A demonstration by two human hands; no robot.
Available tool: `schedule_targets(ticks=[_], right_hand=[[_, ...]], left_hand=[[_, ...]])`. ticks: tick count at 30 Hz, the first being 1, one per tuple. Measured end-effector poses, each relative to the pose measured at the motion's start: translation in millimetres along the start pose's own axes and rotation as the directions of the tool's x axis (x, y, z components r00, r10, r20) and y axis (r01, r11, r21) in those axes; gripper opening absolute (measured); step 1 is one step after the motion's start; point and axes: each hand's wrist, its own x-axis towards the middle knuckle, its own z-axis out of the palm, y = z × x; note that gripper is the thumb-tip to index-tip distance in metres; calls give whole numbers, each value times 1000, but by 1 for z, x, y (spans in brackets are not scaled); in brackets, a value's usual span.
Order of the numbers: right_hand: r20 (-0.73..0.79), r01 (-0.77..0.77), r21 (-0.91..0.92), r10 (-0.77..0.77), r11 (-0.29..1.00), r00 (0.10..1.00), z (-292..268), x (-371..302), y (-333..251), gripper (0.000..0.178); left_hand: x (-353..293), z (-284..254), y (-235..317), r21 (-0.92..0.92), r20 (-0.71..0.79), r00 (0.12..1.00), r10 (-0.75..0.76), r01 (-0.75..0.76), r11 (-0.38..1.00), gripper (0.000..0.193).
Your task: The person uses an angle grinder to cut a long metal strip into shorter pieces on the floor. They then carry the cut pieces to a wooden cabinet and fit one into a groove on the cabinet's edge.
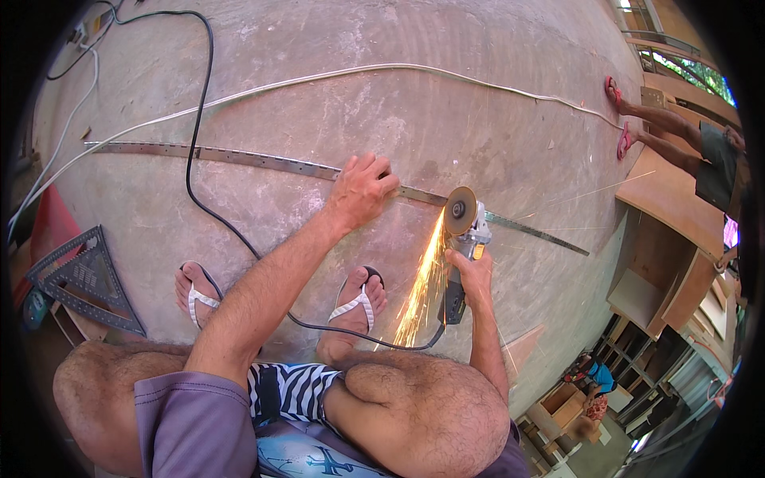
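Observation:
My right hand [472,275] grips an angle grinder [454,293] by its dark body. Its brown cutting disc [460,210] meets a long, thin metal strip [263,161] with small holes along it. Bright orange sparks [422,283] stream from the disc down toward my feet. My left hand [362,191] is closed over the strip, left of the disc, and presses it against the floor. The strip's far right end tapers off past the grinder. From the grinder's rear a black cord [343,328] runs left and crosses over the strip.
Concrete floor [319,103] spreads around. A white cable [303,80] lies beyond the strip. My sandalled feet [355,307] are near the sparks. A triangular square [88,279] lies at left. One person [677,131] stands at right, another [594,390] is lower right, near wooden cabinets [661,271].

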Motion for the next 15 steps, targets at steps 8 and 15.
schedule_targets(ticks=[8,15], right_hand=[[-8,60,-7,-60,998,998,-3,3,12,45],[2,40,-20,-40,999,999,-6,13,17,47]], left_hand=[[0,0,0,-14,1,1000,-5,6,1000,14],[0,1,0,-6,-2,1000,0,0,1000,14]])
